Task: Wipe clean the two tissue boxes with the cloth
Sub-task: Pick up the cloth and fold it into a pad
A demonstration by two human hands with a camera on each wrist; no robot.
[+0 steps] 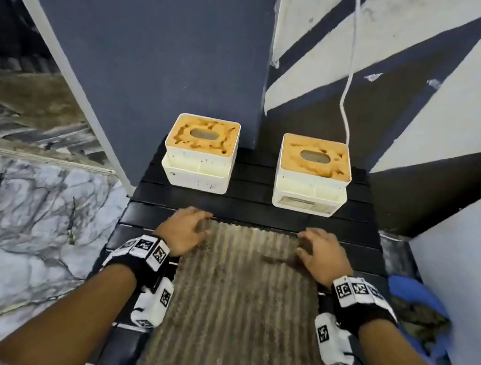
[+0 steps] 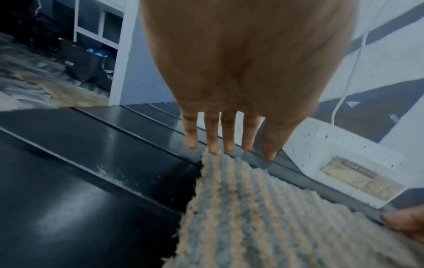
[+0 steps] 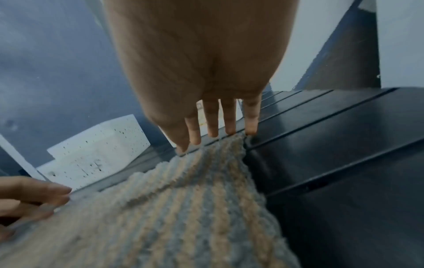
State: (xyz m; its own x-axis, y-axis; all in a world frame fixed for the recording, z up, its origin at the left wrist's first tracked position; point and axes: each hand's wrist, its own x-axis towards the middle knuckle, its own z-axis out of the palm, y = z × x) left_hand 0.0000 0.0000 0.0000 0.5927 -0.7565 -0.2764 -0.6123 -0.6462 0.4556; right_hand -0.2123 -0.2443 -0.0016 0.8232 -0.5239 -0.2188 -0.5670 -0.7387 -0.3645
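Note:
Two white tissue boxes with orange-stained tops stand at the back of a black slatted table (image 1: 260, 210): the left box (image 1: 200, 153) and the right box (image 1: 312, 175). A ribbed grey-brown cloth (image 1: 241, 300) lies flat in front of them. My left hand (image 1: 196, 221) rests its straight fingertips (image 2: 213, 148) on the cloth's far left corner (image 2: 220, 163). My right hand (image 1: 311, 241) touches the far right corner (image 3: 231, 148) with straight fingers (image 3: 229, 127); the cloth puckers slightly there. The right box (image 2: 332, 157) and left box (image 3: 96, 154) show specks on their sides.
A dark blue wall rises right behind the boxes, with a white cable (image 1: 350, 74) hanging beside the right box. A blue glove-like item (image 1: 414, 296) lies off the table's right edge against a white panel (image 1: 465, 291). Marble floor (image 1: 10, 227) lies to the left.

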